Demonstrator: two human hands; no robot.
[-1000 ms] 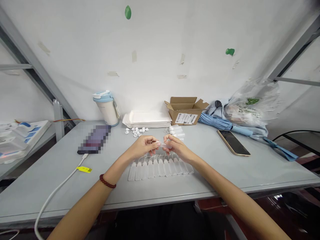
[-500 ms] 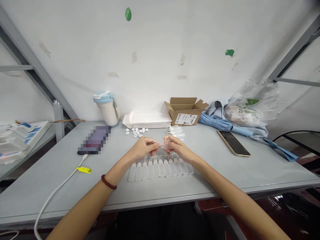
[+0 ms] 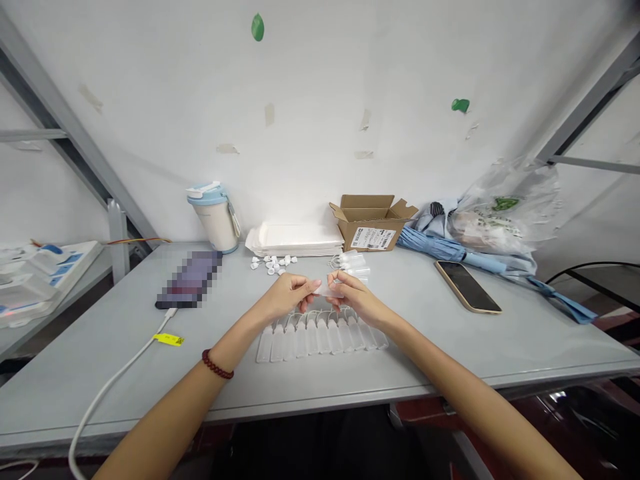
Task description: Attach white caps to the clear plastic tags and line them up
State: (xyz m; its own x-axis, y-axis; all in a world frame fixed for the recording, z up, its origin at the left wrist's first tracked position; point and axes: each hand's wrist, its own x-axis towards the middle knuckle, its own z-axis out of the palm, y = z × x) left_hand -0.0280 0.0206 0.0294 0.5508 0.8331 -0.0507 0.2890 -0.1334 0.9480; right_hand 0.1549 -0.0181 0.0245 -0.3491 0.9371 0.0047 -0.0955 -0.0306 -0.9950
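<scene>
My left hand [image 3: 293, 292] and my right hand [image 3: 353, 293] meet above the table, fingertips almost together. Between them is a small translucent plastic tube [image 3: 325, 291], largely covered by fingers. My right hand grips its body, while the thumb and fingers of my left hand pinch its left end. What sits at that end is too small to make out. Just below lies a row of similar translucent tubes [image 3: 320, 338] with white cord loops at their upper ends. Beyond my hands are several small white caps [image 3: 273, 264] and a few more looped tubes [image 3: 355, 259].
Along the wall stand a cup with a blue lid [image 3: 214, 217], a stack of white envelopes [image 3: 297, 239] and an open cardboard box [image 3: 373, 230]. A folded blue umbrella [image 3: 440, 245] and a phone [image 3: 467, 287] lie right; a cabled phone [image 3: 193, 280] lies left.
My left thumb and fingertips have shifted slightly on the tube, and a little more of it shows between the hands. The rest looks the same.
</scene>
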